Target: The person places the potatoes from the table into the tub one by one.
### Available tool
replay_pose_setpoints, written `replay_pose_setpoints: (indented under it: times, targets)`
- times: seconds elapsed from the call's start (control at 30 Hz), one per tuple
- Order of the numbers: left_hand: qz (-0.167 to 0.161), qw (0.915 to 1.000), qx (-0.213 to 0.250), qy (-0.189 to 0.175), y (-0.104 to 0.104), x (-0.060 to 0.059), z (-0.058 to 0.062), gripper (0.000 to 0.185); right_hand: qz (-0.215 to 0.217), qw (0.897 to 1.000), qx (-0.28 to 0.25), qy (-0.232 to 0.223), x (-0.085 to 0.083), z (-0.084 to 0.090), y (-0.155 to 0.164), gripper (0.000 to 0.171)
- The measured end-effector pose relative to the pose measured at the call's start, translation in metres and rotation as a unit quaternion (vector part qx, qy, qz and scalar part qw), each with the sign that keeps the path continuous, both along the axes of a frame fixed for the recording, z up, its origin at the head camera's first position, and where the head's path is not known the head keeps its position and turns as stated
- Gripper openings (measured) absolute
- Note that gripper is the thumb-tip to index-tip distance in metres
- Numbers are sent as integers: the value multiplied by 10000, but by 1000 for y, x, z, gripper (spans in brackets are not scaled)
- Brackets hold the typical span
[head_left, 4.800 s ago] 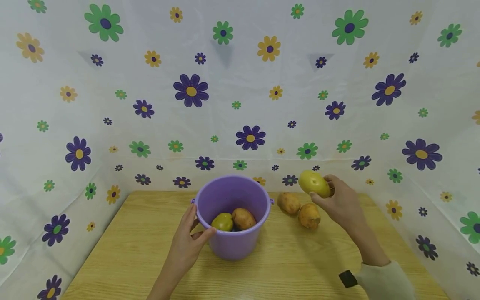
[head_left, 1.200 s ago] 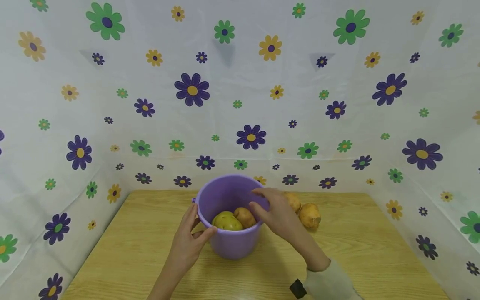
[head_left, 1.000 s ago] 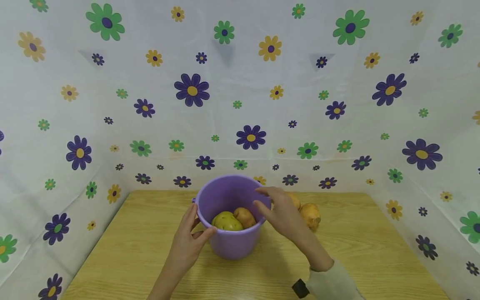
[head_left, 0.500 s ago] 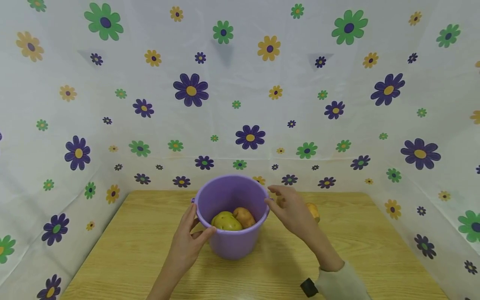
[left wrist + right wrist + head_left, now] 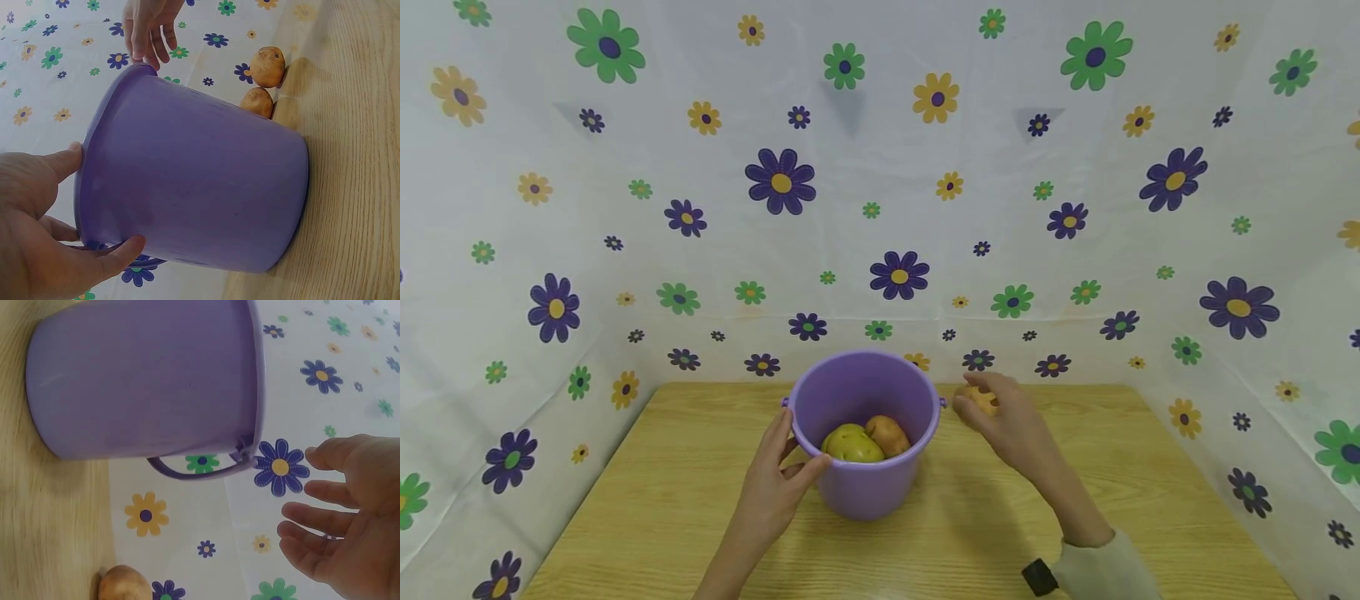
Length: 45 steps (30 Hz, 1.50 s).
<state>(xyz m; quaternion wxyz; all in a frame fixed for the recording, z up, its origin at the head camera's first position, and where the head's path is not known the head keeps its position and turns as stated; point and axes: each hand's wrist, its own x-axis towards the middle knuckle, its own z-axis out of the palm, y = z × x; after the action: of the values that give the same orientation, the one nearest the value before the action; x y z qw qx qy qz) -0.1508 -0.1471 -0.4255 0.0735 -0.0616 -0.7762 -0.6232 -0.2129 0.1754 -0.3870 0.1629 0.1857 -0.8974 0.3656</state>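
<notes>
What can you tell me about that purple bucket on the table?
The purple bucket looks like smooth plastic, round, tapering slightly toward its base, with a rolled rim and a thin handle folded down at the back. It stands upright on the wooden table, near the flowered backdrop. Inside lie a yellow-green potato and a brown potato. The left hand grips its near rim, thumb on the outer wall. The right hand is beside it, not touching.

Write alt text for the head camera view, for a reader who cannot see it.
A person's left hand grips the rim of a purple bucket holding two potatoes, while the open right hand reaches over a potato on the table just right of it. The bucket stands on a wooden table backed by a white cloth printed with flowers.
</notes>
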Motion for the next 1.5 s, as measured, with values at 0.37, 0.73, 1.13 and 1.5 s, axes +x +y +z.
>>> replay_pose_setpoints:
  times: [0.37, 0.73, 1.13, 1.5]
  targets:
    - [-12, 10000, -30, 7, 0, 1, 0, 93, -225, 9992, 120, 303, 0, -2, 27, 37]
    - [34, 10000, -63, -10, 0, 1, -1, 94, -539, 9984, 154, 71, 4, -1, 55, 39]
    - [56, 9999, -79, -56, 0, 1, 0, 94, -819, 9961, 178, 268, 5, -6, 84, 39]
    - [33, 9999, -46, -83, 0, 1, -1, 93, -1041, 9941, 211, 223, 8, -10, 100, 41]
